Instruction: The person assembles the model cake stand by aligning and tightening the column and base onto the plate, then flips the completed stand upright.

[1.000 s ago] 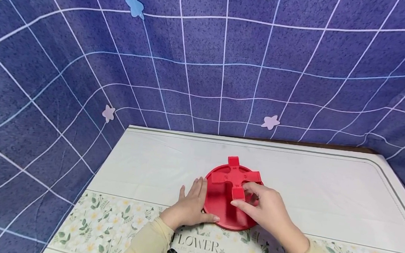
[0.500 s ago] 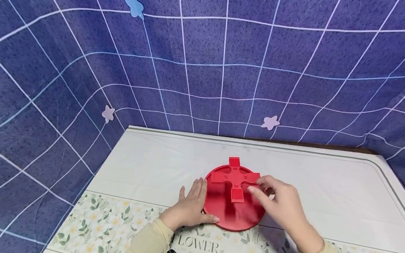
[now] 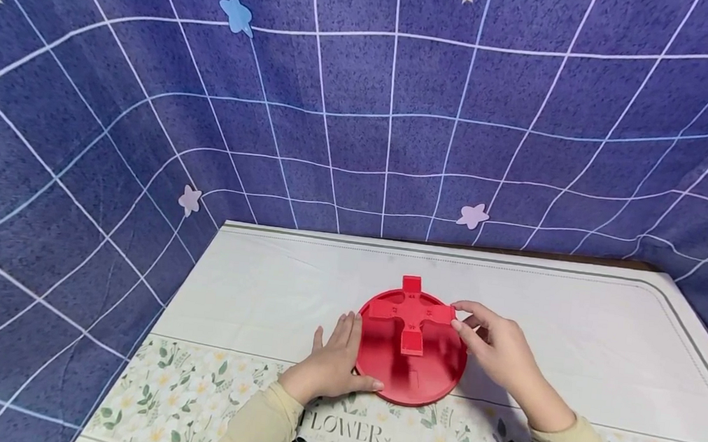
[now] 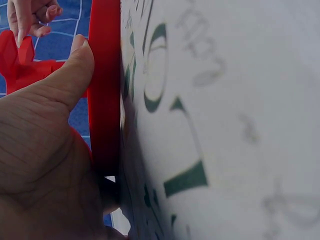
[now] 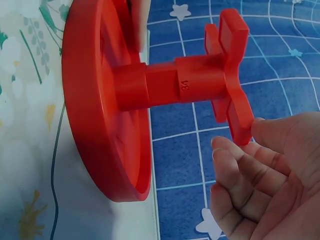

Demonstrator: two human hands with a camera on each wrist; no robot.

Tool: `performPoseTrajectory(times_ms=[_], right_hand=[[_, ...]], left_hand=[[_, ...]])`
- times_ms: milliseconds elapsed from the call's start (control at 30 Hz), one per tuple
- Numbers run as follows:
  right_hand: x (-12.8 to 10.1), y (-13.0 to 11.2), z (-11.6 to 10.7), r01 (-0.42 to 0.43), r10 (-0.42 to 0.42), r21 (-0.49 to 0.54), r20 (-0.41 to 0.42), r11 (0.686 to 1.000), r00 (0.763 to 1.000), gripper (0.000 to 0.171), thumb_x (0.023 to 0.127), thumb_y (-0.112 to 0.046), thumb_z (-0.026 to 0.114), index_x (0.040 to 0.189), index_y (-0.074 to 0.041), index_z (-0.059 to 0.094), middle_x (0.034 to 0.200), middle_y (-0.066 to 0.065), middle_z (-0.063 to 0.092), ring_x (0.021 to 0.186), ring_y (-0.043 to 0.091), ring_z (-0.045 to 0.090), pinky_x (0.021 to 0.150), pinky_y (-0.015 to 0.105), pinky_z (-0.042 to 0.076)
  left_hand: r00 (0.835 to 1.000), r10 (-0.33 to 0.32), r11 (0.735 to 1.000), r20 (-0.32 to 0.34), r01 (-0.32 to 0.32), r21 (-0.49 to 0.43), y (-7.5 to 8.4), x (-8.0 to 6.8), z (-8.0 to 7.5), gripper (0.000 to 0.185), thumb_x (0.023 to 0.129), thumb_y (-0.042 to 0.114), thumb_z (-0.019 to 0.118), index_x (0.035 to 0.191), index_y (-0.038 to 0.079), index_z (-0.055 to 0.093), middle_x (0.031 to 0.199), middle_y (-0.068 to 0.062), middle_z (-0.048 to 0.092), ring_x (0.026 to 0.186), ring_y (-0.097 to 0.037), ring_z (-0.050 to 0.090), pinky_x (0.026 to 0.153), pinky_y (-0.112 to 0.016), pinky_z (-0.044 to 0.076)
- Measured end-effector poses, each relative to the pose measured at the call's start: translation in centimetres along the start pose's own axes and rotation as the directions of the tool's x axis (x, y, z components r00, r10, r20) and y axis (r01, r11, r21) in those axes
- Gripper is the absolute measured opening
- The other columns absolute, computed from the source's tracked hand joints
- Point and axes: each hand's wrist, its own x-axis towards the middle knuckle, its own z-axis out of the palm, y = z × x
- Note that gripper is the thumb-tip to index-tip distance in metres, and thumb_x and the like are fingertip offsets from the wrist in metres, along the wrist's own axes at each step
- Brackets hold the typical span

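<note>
Here the left hand (image 3: 332,363) steadies the red disc (image 3: 410,377), grip open, fingertips hidden.

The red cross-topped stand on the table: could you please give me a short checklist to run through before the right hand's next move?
1. Round red base lies flat on the tablecloth: ok.
2. Left hand steadies the base rim, thumb against its edge: ok.
3. Central post stands upright in the base: ok.
4. Right hand touches the right arm of the red cross piece; fingers loosely curled, not closed round it: ok for contact, not ok for a firm hold.
5. Cross piece is locked to the post: cannot tell.
6. Number on the post faces the right wrist view: ok.
</note>
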Motion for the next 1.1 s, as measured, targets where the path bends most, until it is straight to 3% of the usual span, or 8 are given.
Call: performPoseTrajectory(times_ms=[333, 1100], right_hand=[[-0.8, -0.1, 0.0, -0.038, 0.035, 0.093, 0.031, 0.995, 0.999, 0.024, 0.083, -0.017, 0.079, 0.104, -0.014, 0.068, 0.079, -0.008, 0.068, 0.06, 0.006, 0.059, 0.056, 0.025, 0.05], [-1.1, -1.2, 0.6, -0.031, 0.03, 0.049, 0.016, 0.998, 0.999, 0.018, 0.078, -0.013, 0.082, 0.086, -0.015, 0.066, 0.075, -0.012, 0.068, 0.062, 0.002, 0.059, 0.057, 0.024, 0.05]], left_hand=[[1.0, -0.016, 1.0, -0.002, 0.016, 0.026, 0.2, 0.1, -0.1, 0.119, 0.078, 0.069, 0.065, 0.154, -0.003, 0.009, 0.161, -0.02, 0.007, 0.148, -0.036, 0.005, 0.112, -0.065, 0.004], [1.0, -0.009, 0.999, -0.015, 0.009, 0.043, 0.1, 0.1, 0.3, 0.118, 0.079, 0.067, 0.066, 0.153, -0.006, 0.008, 0.161, -0.022, 0.007, 0.147, -0.038, 0.005, 0.111, -0.066, 0.004]])
